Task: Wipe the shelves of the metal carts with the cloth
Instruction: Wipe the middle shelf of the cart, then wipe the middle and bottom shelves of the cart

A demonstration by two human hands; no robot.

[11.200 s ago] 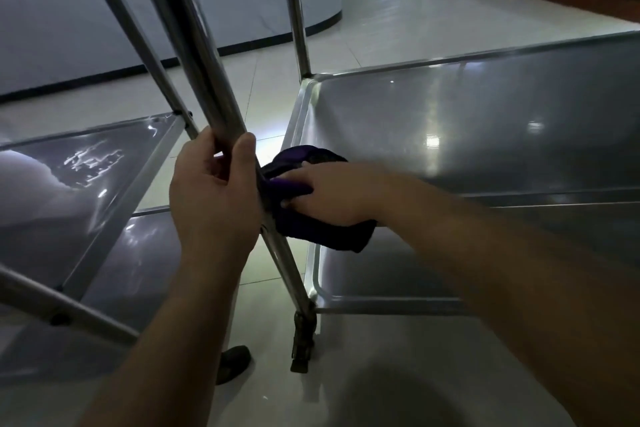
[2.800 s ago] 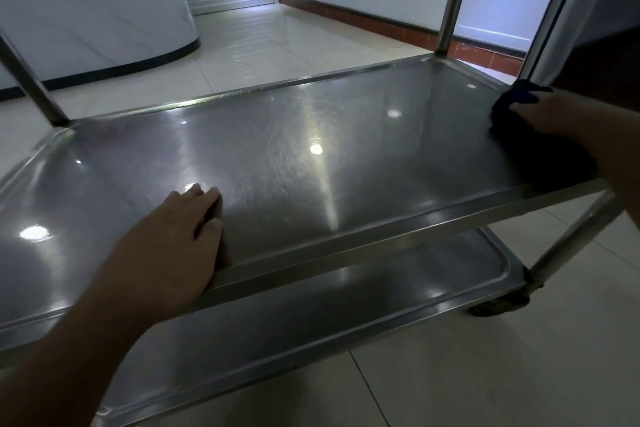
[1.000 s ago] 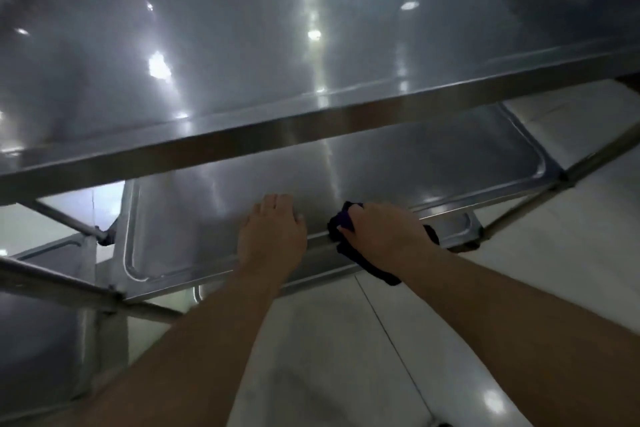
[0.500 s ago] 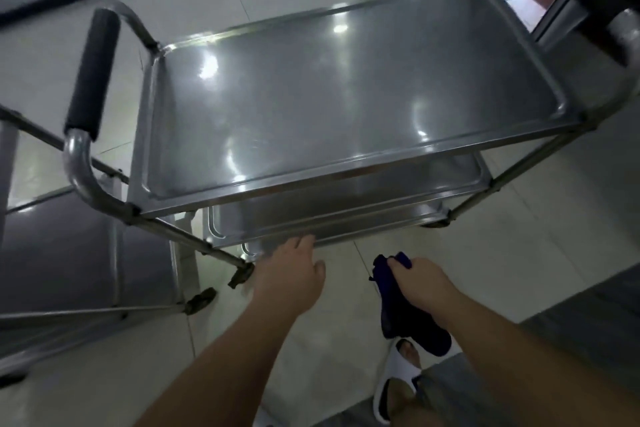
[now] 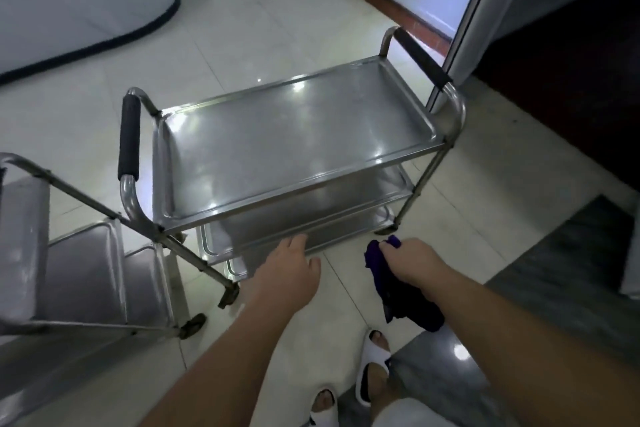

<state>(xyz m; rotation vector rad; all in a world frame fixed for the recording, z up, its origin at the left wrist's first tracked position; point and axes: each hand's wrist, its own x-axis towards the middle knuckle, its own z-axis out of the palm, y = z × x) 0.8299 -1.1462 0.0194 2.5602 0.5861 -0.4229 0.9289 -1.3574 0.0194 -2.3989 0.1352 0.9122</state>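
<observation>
View looks down on a steel cart point(image 5: 294, 146) w/ three stacked shelves; top shelf point(image 5: 298, 135) is bare, shiny, w/ light spots reflected in it. Middle shelf point(image 5: 377, 189) & bottom shelf point(image 5: 221, 244) show only as strips poking out below the near edge. Black-padded handle point(image 5: 129, 137) at the cart's left end, another handle point(image 5: 422, 57) at the far right end. Right hand point(image 5: 412, 262) is held above the floor point(image 5: 242, 28), just in front of the cart's near right corner, fingers curled & gripping a dark purple cloth point(image 5: 388, 282); cloth bunches at the knuckles & hangs below the wrist, not touching any shelf. Left hand point(image 5: 287, 270) is palm down w/ fingers straight & close together, fingertips at the near rim of the lower shelves; can't tell if they touch the metal or hover just off it. It holds nothing. A 2nd cart point(image 5: 69, 274) stands at left, its frame close beside the 1st cart's left handle, tilted steel shelves & small castors in view. Below the arms, two feet in white slides point(image 5: 372, 362) on pale tile. Dark mat point(image 5: 571, 274) at right, near the right forearm. Curved white wall w/ black base strip point(image 5: 104, 42) top left; red-brown skirting point(image 5: 381, 0) & a pale doorframe top right.
</observation>
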